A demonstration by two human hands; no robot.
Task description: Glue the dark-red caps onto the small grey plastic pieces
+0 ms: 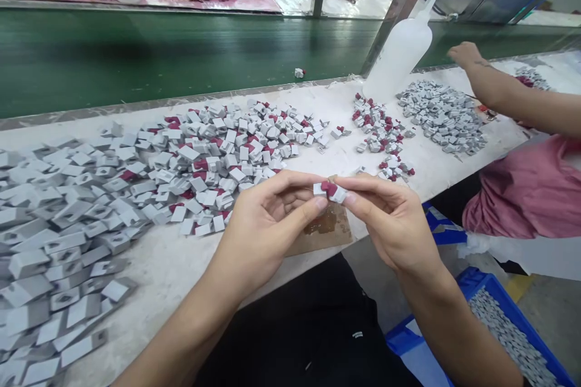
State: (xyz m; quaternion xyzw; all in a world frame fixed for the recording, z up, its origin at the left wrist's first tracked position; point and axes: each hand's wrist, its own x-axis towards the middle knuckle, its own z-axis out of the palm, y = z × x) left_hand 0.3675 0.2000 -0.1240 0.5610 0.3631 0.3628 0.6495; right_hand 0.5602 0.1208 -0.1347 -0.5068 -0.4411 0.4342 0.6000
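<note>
Over the table's front edge, my left hand (272, 217) pinches a small white and dark red plastic part (327, 188) between thumb and forefinger. My right hand (394, 211) pinches the other end of that part, thumb below and forefinger on top. The fingers of both hands nearly meet at it; whether it is one piece or two pressed together I cannot tell. Beneath them lies a brown board (324, 228) with a wet, glossy patch. Left of my hands spreads a big heap of grey-white plastic blocks (200, 163), some with dark red pieces in them.
A white squeeze bottle (399, 51) stands behind the small red-and-white pile (379, 127). Along the back runs a green conveyor belt (181, 51) carrying one small part (299, 73). At right, a co-worker's arm (503, 87) reaches over a grey pile (442, 115). Blue crates (481, 281) sit below.
</note>
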